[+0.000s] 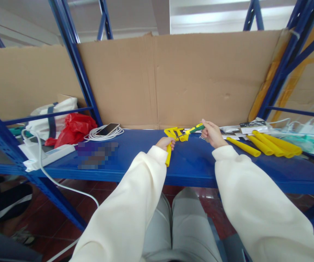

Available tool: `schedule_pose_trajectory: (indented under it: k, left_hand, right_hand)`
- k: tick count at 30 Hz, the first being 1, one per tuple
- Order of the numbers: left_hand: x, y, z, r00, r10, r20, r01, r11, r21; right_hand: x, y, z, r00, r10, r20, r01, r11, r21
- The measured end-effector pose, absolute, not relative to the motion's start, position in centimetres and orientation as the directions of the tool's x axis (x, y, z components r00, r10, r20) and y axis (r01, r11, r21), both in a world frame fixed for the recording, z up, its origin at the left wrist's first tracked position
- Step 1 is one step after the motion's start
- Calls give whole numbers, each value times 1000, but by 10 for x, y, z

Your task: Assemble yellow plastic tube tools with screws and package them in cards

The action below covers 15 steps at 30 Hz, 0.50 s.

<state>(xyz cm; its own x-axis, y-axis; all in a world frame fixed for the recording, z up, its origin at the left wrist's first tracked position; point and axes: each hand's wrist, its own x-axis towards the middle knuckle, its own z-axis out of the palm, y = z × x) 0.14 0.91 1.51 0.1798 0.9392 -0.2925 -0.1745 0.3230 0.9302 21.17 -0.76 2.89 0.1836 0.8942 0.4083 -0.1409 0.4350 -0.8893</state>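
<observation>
Clock centred on the hands, above the blue metal shelf (192, 160). Well out at nine o'clock: white plastic power strip (55, 155), crumpled red plastic bag (73, 127), coiled white cable (93, 135) with black-screened phone (108, 129) on top. At centre: left hand (165, 143), curled round yellow plastic handle (168, 158), lower end toward six o'clock. Between one and two o'clock of that hand: yellow angular plastic frame (183, 138); joined to handle or not, cannot tell. Next: green-and-yellow-handled screwdriver (195, 128), shaft toward eight o'clock at frame, tip contact unclear. Right hand (211, 134), grasping screwdriver's handle end. At three o'clock: black-and-white box (253, 127), yellow tapered tubes (267, 143) just in front.
</observation>
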Motion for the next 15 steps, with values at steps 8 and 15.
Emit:
schedule_pose_trajectory:
  k: [8, 15]
  left_hand:
    - [-1, 0, 24, 211, 922, -324, -152, 358, 921]
    - [0, -6, 29, 183, 933, -309, -107, 331, 937]
  right_hand:
    - [209, -11, 34, 139, 898, 418, -175, 438, -882]
    - [206, -10, 33, 134, 884, 448, -219, 467, -856]
